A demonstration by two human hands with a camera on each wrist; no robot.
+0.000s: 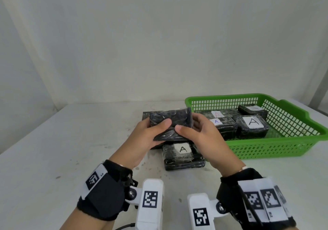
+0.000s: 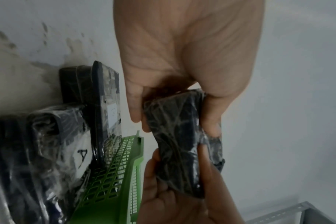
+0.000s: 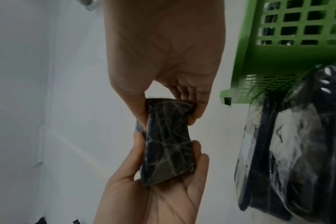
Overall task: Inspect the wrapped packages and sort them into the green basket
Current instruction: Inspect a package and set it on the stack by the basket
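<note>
Both hands hold one black plastic-wrapped package (image 1: pixel 168 121) just above the table, left of the green basket (image 1: pixel 266 146). My left hand (image 1: pixel 154 130) grips its left end, thumb on top. My right hand (image 1: pixel 191 130) grips its right end. No label shows on the faces of it that I see. In the left wrist view the package (image 2: pixel 176 144) runs from my left hand (image 2: pixel 175 119) down to the right hand (image 2: pixel 173 197). The right wrist view shows it (image 3: pixel 167 148) squeezed narrow in the middle between my right hand (image 3: pixel 169 112) and left hand (image 3: pixel 159 189).
A wrapped package labelled A (image 1: pixel 182 156) lies on the white table (image 1: pixel 71 141) under my hands. A flat black package (image 1: pixel 146 116) lies behind it. Several wrapped packages labelled A (image 1: pixel 252 125) sit in the basket. The wall stands close behind.
</note>
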